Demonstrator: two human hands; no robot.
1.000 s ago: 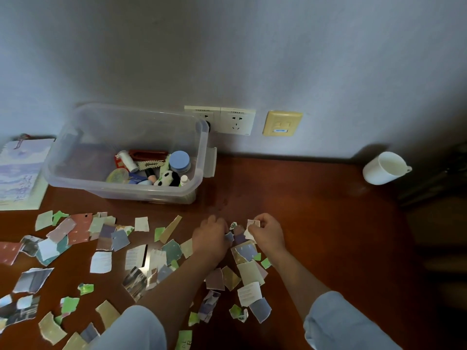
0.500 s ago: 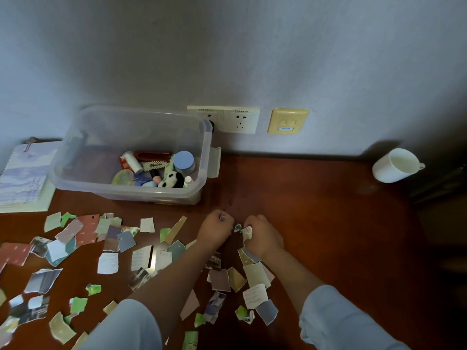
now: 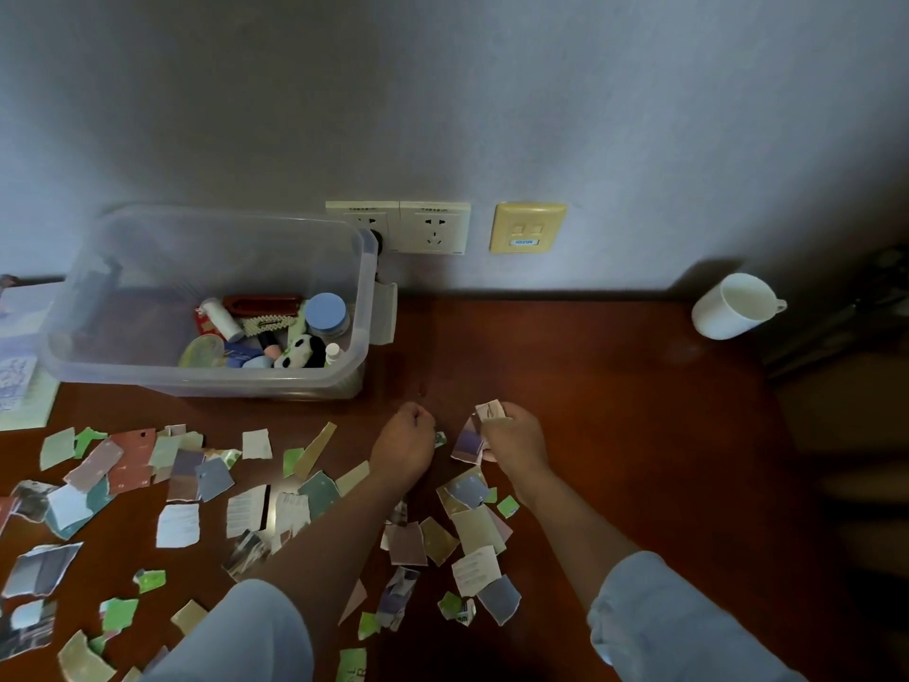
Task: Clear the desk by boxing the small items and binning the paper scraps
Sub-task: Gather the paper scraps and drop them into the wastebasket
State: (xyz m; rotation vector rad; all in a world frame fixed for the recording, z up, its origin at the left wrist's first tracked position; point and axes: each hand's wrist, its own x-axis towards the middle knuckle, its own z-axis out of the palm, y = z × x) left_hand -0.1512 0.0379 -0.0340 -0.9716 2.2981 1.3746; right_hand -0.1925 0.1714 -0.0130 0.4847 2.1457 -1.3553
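Pinching paper scraps (image 3: 469,440), right hand (image 3: 514,443) holds them lengthwise toward the wall (image 3: 590,115).

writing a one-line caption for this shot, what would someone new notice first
Torn paper scraps litter the left and near part of the dark wooden desk. In the middle the right hand grips a small bunch of them, the left hand curled beside it. At the back left stands a clear plastic box with small items in it, and a white mug sits far right at the back.
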